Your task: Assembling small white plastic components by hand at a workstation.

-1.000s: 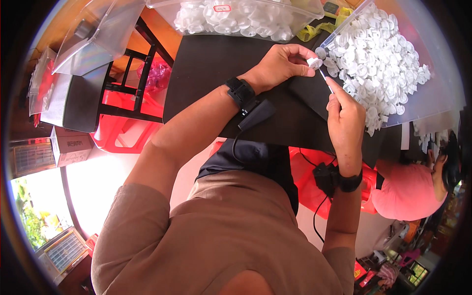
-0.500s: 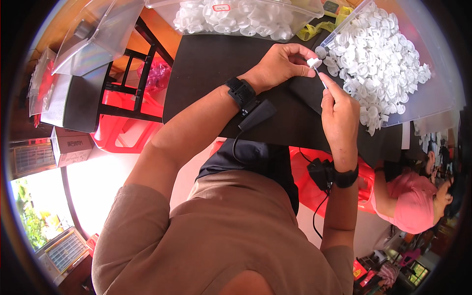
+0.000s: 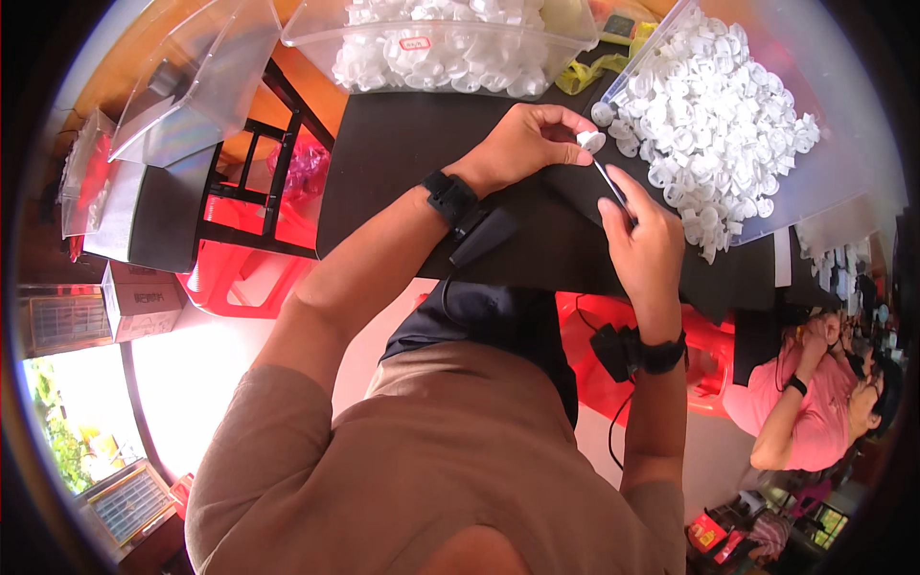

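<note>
My left hand [image 3: 517,149] pinches a small white round plastic piece [image 3: 591,141] between thumb and fingertips, above the black table. From the right, my right hand [image 3: 647,240] holds a slim pen-like tool [image 3: 609,180] with a thin shaft and a darker rear part. Its tip points up at the underside of the white piece; whether they touch is too small to tell. Just beyond, a clear bin [image 3: 767,225] tilts toward me, heaped with white plastic pieces [image 3: 714,125], some spilling over its near edge onto the table.
Another clear bin [image 3: 565,38] of white pieces stands at the table's far side, with a yellow bag [image 3: 580,75] beside it. A black device on a cable [image 3: 484,237] hangs by my left wrist. Red stools [image 3: 249,278] stand left; a person in pink [image 3: 805,402] sits right.
The view has shifted slightly. My right thumb and forefinger have spread apart, and more of the slim tool shows below the white piece. The person in pink has raised their hands.
</note>
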The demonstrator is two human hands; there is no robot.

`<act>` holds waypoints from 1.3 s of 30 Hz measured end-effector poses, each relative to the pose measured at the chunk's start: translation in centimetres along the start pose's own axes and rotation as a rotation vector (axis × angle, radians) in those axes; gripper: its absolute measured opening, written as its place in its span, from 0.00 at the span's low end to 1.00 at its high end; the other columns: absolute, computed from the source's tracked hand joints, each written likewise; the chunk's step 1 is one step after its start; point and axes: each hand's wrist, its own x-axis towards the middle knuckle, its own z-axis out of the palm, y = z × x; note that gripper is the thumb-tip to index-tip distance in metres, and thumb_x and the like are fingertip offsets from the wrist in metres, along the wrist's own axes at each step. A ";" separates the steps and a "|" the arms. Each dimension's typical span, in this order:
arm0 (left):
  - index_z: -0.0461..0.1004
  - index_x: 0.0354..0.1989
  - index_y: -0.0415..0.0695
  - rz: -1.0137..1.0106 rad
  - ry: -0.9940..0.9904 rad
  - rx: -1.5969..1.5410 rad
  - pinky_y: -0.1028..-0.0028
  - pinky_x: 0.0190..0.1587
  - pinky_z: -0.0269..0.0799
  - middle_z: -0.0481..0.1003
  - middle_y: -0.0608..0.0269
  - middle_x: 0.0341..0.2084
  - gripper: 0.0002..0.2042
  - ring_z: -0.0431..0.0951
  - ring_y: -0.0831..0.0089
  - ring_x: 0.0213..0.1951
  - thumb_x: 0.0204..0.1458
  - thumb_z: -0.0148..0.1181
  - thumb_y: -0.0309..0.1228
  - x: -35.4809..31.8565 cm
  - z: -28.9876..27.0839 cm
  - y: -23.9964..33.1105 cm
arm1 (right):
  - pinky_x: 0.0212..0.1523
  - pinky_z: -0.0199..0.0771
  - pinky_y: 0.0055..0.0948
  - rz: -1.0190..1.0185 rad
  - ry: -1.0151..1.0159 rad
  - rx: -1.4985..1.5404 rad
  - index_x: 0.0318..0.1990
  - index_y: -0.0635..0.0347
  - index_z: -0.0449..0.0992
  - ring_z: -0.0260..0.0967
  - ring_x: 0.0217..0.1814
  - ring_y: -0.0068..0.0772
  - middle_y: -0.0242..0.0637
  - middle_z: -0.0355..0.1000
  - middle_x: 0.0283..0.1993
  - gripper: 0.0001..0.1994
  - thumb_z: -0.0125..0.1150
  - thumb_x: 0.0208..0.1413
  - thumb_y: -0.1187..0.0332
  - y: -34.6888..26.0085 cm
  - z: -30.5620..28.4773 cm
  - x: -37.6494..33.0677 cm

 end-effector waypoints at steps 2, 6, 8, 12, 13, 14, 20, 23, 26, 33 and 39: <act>0.75 0.47 0.36 0.083 -0.076 -0.021 0.78 0.48 0.74 0.79 0.61 0.40 0.15 0.78 0.77 0.42 0.50 0.65 0.19 -0.2 0.0 1.0 | 0.36 0.73 0.40 0.184 0.000 -0.024 0.45 0.55 0.79 0.75 0.37 0.52 0.49 0.77 0.35 0.10 0.58 0.56 0.68 1.9 -1.1 -0.8; 0.77 0.47 0.42 0.177 -0.134 0.403 0.79 0.44 0.73 0.78 0.69 0.36 0.16 0.76 0.82 0.40 0.49 0.67 0.21 -1.6 1.7 8.0 | 0.36 0.71 0.43 0.093 0.133 -0.244 0.44 0.56 0.77 0.74 0.38 0.52 0.47 0.76 0.36 0.09 0.55 0.59 0.67 6.9 -2.5 -0.5; 0.79 0.45 0.44 0.428 0.047 0.534 0.79 0.40 0.74 0.79 0.69 0.32 0.13 0.76 0.84 0.36 0.50 0.66 0.23 -0.8 -0.1 11.0 | 0.37 0.71 0.43 0.026 0.140 -0.283 0.45 0.56 0.77 0.73 0.39 0.51 0.44 0.74 0.38 0.09 0.56 0.58 0.68 7.1 -2.4 0.4; 0.78 0.47 0.42 0.491 0.434 1.026 0.71 0.47 0.75 0.80 0.59 0.41 0.15 0.79 0.70 0.45 0.50 0.66 0.29 2.8 -7.7 16.8 | 0.39 0.73 0.42 0.027 0.059 -0.495 0.48 0.53 0.76 0.72 0.42 0.48 0.38 0.68 0.42 0.12 0.58 0.55 0.73 7.4 -1.3 2.1; 0.77 0.48 0.42 0.476 0.411 1.097 0.70 0.49 0.74 0.79 0.58 0.44 0.16 0.78 0.68 0.47 0.50 0.66 0.30 3.4 -9.0 16.8 | 0.39 0.73 0.43 0.018 0.075 -0.517 0.46 0.52 0.77 0.72 0.41 0.48 0.38 0.69 0.43 0.12 0.58 0.54 0.74 7.6 -0.9 2.3; 0.77 0.48 0.43 0.461 0.388 1.166 0.68 0.51 0.73 0.78 0.57 0.47 0.17 0.77 0.66 0.49 0.49 0.66 0.30 3.6 -10.2 16.6 | 0.39 0.73 0.43 0.000 0.093 -0.508 0.46 0.52 0.77 0.72 0.41 0.48 0.38 0.69 0.43 0.12 0.58 0.54 0.74 7.8 -0.8 2.6; 0.76 0.51 0.44 0.478 0.251 0.753 0.74 0.48 0.73 0.74 0.63 0.53 0.16 0.74 0.76 0.50 0.52 0.62 0.21 -1.1 -5.0 14.5 | 0.37 0.74 0.41 -0.064 0.105 -0.450 0.43 0.53 0.78 0.73 0.41 0.46 0.36 0.68 0.43 0.10 0.59 0.53 0.75 8.3 -1.0 3.1; 0.78 0.46 0.39 0.261 -0.106 0.429 0.78 0.48 0.73 0.80 0.67 0.39 0.11 0.76 0.82 0.43 0.54 0.61 0.22 -3.4 0.1 12.3 | 0.36 0.74 0.42 -0.129 0.108 -0.405 0.40 0.54 0.78 0.73 0.39 0.47 0.37 0.69 0.42 0.09 0.56 0.53 0.75 9.0 -1.3 3.2; 0.78 0.46 0.39 0.165 -0.165 0.404 0.77 0.49 0.72 0.79 0.65 0.40 0.12 0.77 0.79 0.43 0.53 0.62 0.21 -2.9 1.1 7.3 | 0.38 0.71 0.43 -0.159 0.102 -0.332 0.37 0.56 0.77 0.71 0.40 0.50 0.39 0.68 0.38 0.08 0.60 0.48 0.78 9.3 -1.0 3.5; 0.73 0.55 0.48 0.211 0.008 0.598 0.72 0.53 0.71 0.70 0.61 0.56 0.23 0.71 0.71 0.55 0.48 0.64 0.22 -0.1 0.6 4.4 | 0.36 0.70 0.46 -0.158 0.081 -0.179 0.35 0.57 0.73 0.70 0.38 0.52 0.40 0.67 0.36 0.06 0.59 0.50 0.77 8.8 -1.2 3.7; 0.68 0.60 0.50 0.176 -0.080 0.799 0.68 0.57 0.68 0.61 0.54 0.62 0.30 0.67 0.60 0.59 0.44 0.68 0.28 2.1 2.3 1.6 | 0.36 0.70 0.44 -0.163 0.113 -0.041 0.35 0.59 0.74 0.71 0.38 0.51 0.40 0.68 0.36 0.03 0.56 0.53 0.77 8.9 -0.6 3.4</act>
